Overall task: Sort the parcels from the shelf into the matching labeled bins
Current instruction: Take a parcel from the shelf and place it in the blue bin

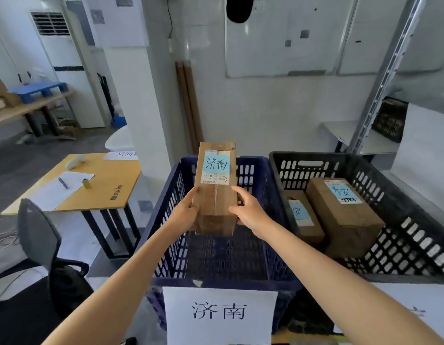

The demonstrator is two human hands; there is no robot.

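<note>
I hold a long brown cardboard parcel (217,195) with a light blue label reading 济南 over the blue slotted bin (171,195). My left hand (184,212) grips its left side near the lower end, thumb on top. My right hand (248,210) holds the right side with fingers curled round the edge. A white sign (221,316) reading 济南 hangs on the blue bin's front wall. Nothing shows on the bin's floor below the parcel.
A black slotted bin (395,192) stands right of the blue one with two labelled brown parcels (345,215) inside. A wooden desk (111,185) with papers and a pen stands at left, an office chair (39,232) in front of it. Metal shelving (380,95) rises at right.
</note>
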